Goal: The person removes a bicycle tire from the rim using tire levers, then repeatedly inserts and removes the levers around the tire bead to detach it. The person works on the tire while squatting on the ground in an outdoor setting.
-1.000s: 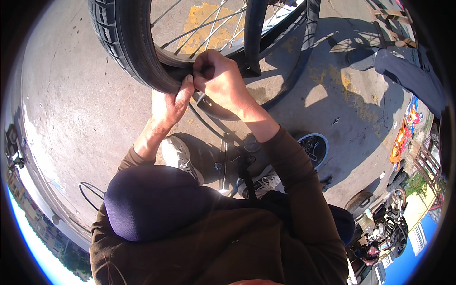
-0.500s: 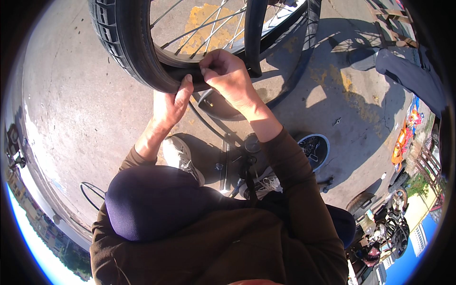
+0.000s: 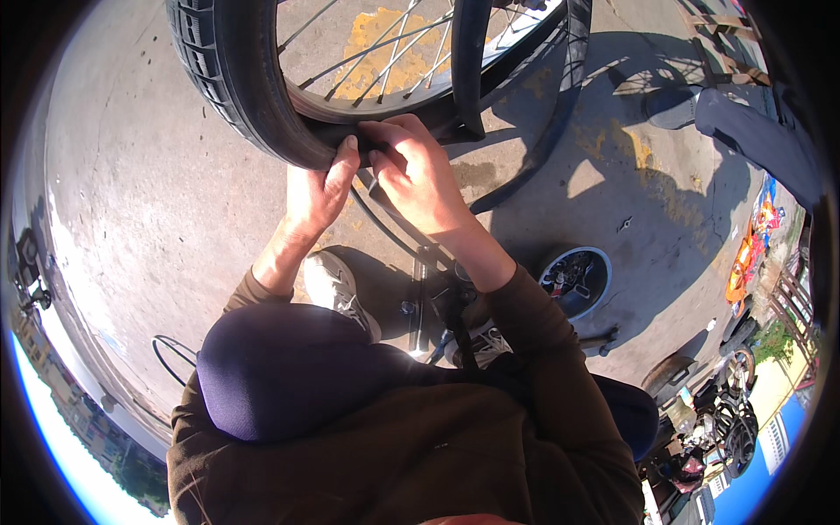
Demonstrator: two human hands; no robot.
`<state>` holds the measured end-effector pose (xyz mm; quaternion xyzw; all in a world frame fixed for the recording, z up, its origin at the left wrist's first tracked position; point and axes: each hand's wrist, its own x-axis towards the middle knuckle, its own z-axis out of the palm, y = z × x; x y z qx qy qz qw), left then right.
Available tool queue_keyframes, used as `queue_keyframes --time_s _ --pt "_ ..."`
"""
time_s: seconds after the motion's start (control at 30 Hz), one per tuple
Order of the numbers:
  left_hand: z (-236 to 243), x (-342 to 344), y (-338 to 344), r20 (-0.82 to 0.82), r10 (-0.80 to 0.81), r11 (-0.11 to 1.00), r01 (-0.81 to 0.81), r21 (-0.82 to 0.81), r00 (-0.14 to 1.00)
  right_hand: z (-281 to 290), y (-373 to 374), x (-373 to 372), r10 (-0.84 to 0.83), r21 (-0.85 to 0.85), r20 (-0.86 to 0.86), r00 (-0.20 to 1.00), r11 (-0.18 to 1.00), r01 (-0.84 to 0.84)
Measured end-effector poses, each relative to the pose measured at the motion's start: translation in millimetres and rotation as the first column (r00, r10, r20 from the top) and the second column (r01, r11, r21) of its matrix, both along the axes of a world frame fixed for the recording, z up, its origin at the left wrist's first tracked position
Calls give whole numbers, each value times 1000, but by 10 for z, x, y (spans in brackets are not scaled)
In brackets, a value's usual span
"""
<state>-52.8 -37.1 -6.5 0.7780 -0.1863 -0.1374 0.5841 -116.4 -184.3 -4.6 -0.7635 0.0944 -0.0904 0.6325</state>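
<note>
A bicycle wheel stands in front of me, with a black treaded tire (image 3: 236, 70), a metal rim (image 3: 319, 108) and thin spokes. My left hand (image 3: 317, 197) is closed around the bottom of the tire, its thumb on the sidewall. Right beside it, my right hand (image 3: 422, 179) grips the black rubber at the tire's edge, thumb below and fingers near the rim. The fingers partly hide whether a fold of tube is in that grip. A slack black inner tube (image 3: 560, 118) hangs in a loop to the right of the wheel.
Below my hands stand my shoe (image 3: 337, 284) and a metal tool or pump part (image 3: 420, 306). A round tub (image 3: 588, 280) of small parts sits to the right. Another person's leg (image 3: 752, 131) reaches in at the upper right. Bicycle parts (image 3: 731, 420) pile up at the lower right.
My right hand has moved slightly down and left, from a pinch above the rubber to a grip around it, closer to my left thumb. The left hand has barely moved.
</note>
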Motion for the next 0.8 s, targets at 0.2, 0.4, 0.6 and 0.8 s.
queue_keyframes --time_s 0.2,0.4,0.6,0.8 --pt "-20 -1 -2 -2 11 999 -11 -32 1000 8 8 -20 24 77 -28 999 997 -22" --pt "-14 4 -2 -8 -2 1000 2 -2 1000 -33 18 -20 -5 95 -8 1000 995 6" --pt "42 9 -13 -68 21 1000 -20 21 997 21 71 -60 10 -361 121 993 932 35" --pt "209 83 35 -152 27 973 9 229 988 -3 221 46 -1 -347 172 985 936 61"
